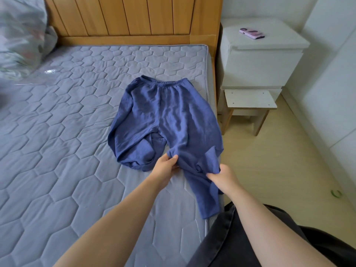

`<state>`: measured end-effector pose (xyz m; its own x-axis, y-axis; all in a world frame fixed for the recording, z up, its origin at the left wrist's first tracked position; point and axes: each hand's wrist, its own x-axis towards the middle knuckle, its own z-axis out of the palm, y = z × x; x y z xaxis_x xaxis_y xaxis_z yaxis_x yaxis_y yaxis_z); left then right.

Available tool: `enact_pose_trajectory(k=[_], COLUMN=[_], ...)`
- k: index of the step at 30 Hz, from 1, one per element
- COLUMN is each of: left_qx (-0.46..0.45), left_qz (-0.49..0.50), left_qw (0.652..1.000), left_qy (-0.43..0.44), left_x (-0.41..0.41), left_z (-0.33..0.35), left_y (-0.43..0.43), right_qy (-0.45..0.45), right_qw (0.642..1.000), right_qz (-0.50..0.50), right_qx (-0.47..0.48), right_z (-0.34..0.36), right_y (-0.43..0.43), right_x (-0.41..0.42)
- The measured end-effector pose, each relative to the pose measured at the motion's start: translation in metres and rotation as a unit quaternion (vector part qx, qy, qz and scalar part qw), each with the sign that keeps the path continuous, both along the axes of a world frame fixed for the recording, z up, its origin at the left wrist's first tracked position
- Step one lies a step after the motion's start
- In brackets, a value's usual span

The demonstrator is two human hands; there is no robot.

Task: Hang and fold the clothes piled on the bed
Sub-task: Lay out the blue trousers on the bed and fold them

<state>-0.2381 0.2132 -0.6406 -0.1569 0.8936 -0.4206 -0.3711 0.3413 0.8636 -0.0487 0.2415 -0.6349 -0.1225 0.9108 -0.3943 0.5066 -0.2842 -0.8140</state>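
Observation:
A pair of blue trousers (165, 116) lies on the grey quilted mattress (57, 135), its elastic waistband toward the wooden headboard. One leg is folded under at the left; the other runs toward me and hangs over the bed's right edge. My left hand (166, 166) pinches that leg's inner edge near the crotch. My right hand (221, 177) grips the same leg's outer edge, bunching the cloth. A heap of patterned fabric (21, 37) sits at the bed's far left corner.
A wooden headboard (134, 18) stands behind the bed. To the right is a white nightstand (258, 60) with a pink phone (252, 33) on it, and a small white stool (250, 105). A green ring (336, 193) lies on the pale floor.

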Motion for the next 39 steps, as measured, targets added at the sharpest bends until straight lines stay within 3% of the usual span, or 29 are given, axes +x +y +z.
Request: enact_pose_trajectory(k=[2,4,6,7,9,13,17,19,23,26,30,34,39], left_qx=[-0.012,-0.025,-0.006,0.002,-0.014,-0.107,-0.112,-0.099,-0.096,-0.088,-0.06,-0.052,0.005], left_qz=[-0.009,0.002,0.024,0.038,0.038,-0.131,-0.226,-0.209,-0.098,-0.072,-0.094,-0.124,-0.207], left_qw=[1.0,1.0,0.998,0.996,0.994,0.985,0.967,0.973,0.983,0.974,0.978,0.985,0.978], left_qy=[-0.021,-0.01,-0.049,-0.087,-0.1,0.029,0.045,0.01,-0.118,-0.198,-0.175,-0.105,-0.012], left_x=[-0.006,-0.016,-0.031,-0.039,-0.047,-0.032,-0.015,-0.011,-0.024,-0.035,-0.037,-0.036,-0.023], left_z=[0.01,0.017,0.025,0.028,0.033,0.017,0.009,0.014,0.017,0.02,0.024,0.026,0.033], left_y=[-0.002,-0.002,0.0,0.001,-0.004,-0.028,-0.046,-0.048,-0.044,-0.046,-0.051,-0.051,-0.054], right_qy=[0.01,0.166,0.355,0.397,0.391,0.288,0.253,0.231,0.066,0.143,0.298,0.4,0.452], right_qw=[1.0,0.979,0.911,0.885,0.882,0.913,0.915,0.921,0.97,0.96,0.916,0.878,0.852], right_qz=[-0.019,-0.073,-0.093,-0.093,-0.101,-0.125,-0.125,-0.134,-0.146,-0.14,-0.11,-0.099,-0.093], right_qx=[-0.004,-0.088,-0.191,-0.225,-0.243,-0.26,-0.288,-0.284,-0.181,-0.194,-0.246,-0.242,-0.248], right_z=[0.002,0.01,0.025,0.03,0.029,0.018,0.018,0.018,0.011,0.009,0.022,0.035,0.056], right_y=[-0.002,-0.006,-0.012,-0.014,-0.017,-0.023,-0.027,-0.028,-0.027,-0.03,-0.033,-0.032,-0.033], right_x=[-0.002,-0.007,-0.01,-0.009,-0.007,0.0,0.005,0.005,0.004,0.002,-0.001,-0.003,-0.013])
